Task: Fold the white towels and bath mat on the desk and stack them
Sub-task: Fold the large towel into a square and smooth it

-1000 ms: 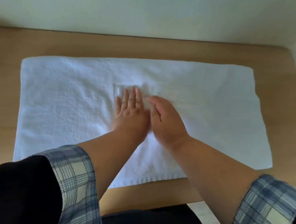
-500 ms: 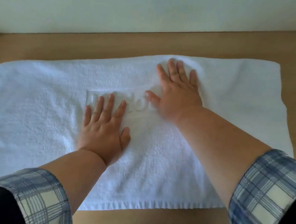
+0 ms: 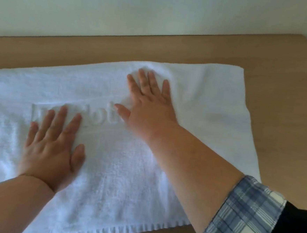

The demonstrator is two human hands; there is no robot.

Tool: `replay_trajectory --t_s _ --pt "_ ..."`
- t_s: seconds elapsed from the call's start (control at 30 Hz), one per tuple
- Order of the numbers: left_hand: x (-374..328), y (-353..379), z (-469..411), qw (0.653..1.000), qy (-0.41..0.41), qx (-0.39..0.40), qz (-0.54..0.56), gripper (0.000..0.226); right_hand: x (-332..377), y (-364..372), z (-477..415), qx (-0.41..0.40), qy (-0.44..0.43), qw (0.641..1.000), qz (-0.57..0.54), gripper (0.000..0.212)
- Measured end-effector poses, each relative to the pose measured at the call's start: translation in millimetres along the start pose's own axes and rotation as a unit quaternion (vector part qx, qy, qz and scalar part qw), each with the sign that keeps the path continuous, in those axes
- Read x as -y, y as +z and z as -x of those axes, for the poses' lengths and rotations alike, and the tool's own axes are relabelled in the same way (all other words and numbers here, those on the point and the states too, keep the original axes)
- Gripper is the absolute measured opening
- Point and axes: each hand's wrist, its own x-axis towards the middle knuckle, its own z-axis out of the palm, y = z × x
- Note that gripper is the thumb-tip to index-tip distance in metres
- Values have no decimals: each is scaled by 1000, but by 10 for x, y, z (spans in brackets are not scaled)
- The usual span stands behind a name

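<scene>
We press both palms flat, left hand (image 3: 51, 145) and right hand (image 3: 148, 101) open, smoothing the white towel (image 3: 203, 120) spread on the table (image 3: 278, 79); next we'll need to grip an edge and fold.

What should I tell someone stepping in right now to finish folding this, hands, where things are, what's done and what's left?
Left hand: open, flat, palm down on the mat, fingers over the embossed lettering.
Right hand: open, flat on the mat, further back near its far edge. No grip on anything.
The mat lies spread in a single layer across the desk, hemmed edge nearest the person; its left end runs out of view.
Done: mat laid out, being smoothed.
Left: fold the mat, fold the towels, stack everything. No towels or stack are in view.
</scene>
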Motion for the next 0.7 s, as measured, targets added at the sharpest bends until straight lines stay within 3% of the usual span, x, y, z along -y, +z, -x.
replay_trajectory --t_s 0.23,0.37,0.43,0.5,0.7 --pt "53 57 -33 1000 -7 0 18 78 -1061 -322 -44 -32 143 989 27 82" --pt "97 113 -27 1000 -1 -6 30 79 -679 -247 141 -77 55 995 -32 77" --pt "95 99 -25 1000 -3 -9 29 78 -504 -119 366 -50 24 998 -35 79" --pt "58 59 -14 1000 -4 -8 19 76 -579 -47 495 -12 64 998 -14 83" --pt "1 -29 -8 1000 -8 10 -10 83 -1184 -189 222 -19 171 984 38 95"
